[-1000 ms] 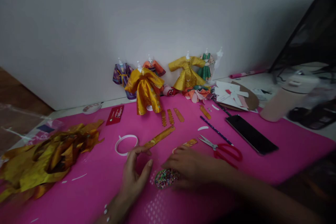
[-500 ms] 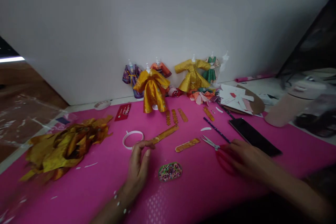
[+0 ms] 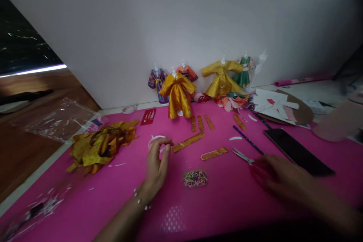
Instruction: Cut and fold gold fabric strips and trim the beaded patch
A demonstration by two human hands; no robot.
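Observation:
A white ring (image 3: 153,140) lies on the pink mat, partly hidden by my left hand (image 3: 157,160). The fingers of that hand bend loosely, thumb apart, and hold nothing that I can see. Just beyond its fingertips is a long gold brocade strip (image 3: 188,142). My right hand (image 3: 280,174), smeared by motion, is on the red handles of small scissors (image 3: 244,156), whose blades point left on the mat. Left of the blades rests a shorter gold strip (image 3: 214,154). An oval case of colourful beads (image 3: 195,179) sits between my hands.
Miniature robes on stands, including an orange-gold robe (image 3: 179,94) and a yellow robe (image 3: 222,79), line the back. Gold fabric scraps (image 3: 99,147) are heaped left. A dark pencil (image 3: 248,140), a phone (image 3: 297,151) and a pale pink bottle (image 3: 337,121) are right.
The camera has swung left, so the scene sits further right. My left hand now covers more of the white ring. My right hand stays at the scissors and covers more of the handles.

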